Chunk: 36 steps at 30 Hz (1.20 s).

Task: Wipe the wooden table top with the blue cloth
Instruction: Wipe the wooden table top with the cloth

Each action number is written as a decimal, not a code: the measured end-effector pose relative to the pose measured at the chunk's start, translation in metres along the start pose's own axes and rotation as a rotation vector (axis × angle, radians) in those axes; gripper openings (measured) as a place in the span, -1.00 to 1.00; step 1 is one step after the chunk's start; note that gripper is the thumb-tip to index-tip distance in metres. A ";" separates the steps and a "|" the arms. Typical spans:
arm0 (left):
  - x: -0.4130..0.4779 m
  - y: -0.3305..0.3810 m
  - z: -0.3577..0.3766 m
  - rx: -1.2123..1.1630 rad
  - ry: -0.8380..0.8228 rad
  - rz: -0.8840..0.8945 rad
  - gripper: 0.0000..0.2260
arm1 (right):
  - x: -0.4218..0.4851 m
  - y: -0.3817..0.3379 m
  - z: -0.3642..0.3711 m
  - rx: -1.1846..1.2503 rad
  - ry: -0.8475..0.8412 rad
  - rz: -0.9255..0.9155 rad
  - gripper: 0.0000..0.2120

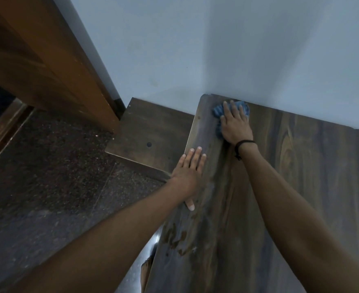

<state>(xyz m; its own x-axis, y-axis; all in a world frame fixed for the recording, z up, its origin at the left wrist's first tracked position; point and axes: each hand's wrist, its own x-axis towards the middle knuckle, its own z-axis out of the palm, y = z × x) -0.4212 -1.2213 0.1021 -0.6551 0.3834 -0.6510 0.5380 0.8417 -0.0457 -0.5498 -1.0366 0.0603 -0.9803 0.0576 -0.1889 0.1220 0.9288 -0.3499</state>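
Observation:
The wooden table top point(301, 176) runs from the near edge of the view up to the pale wall. Its far left corner holds the crumpled blue cloth point(217, 112). My right hand point(234, 125) lies flat on the cloth with fingers spread, pressing it onto the wood; a black band circles that wrist. My left hand point(190, 172) rests palm down with straight fingers on the table's left edge, thumb pointing back along the edge. Dark wet-looking blotches point(176, 237) mark the wood near the left edge, closer to me.
A lower dark wooden surface point(151, 134) sits to the left of the table against the wall. A brown wooden door frame point(53, 66) stands at the far left. Speckled dark stone floor point(47, 176) lies below. A bare foot point(145, 271) shows beside the table's edge.

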 end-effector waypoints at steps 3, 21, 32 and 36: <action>0.002 0.002 0.003 0.000 -0.002 -0.016 0.47 | 0.032 -0.028 -0.001 0.037 -0.006 0.055 -0.47; 0.000 0.001 0.003 -0.012 0.011 -0.016 0.48 | 0.001 -0.019 0.015 -0.050 -0.057 -0.283 -0.49; 0.000 0.003 0.003 0.000 -0.005 -0.030 0.48 | 0.029 -0.034 0.010 -0.139 -0.128 -0.354 -0.50; 0.002 0.004 0.002 0.007 0.006 -0.039 0.47 | 0.032 -0.008 -0.008 -0.042 -0.090 -0.200 -0.50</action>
<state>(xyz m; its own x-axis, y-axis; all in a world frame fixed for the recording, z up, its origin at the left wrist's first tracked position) -0.4197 -1.2174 0.0991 -0.6786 0.3527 -0.6443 0.5159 0.8532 -0.0763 -0.5833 -1.0394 0.0645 -0.9662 -0.1609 -0.2015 -0.0822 0.9330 -0.3504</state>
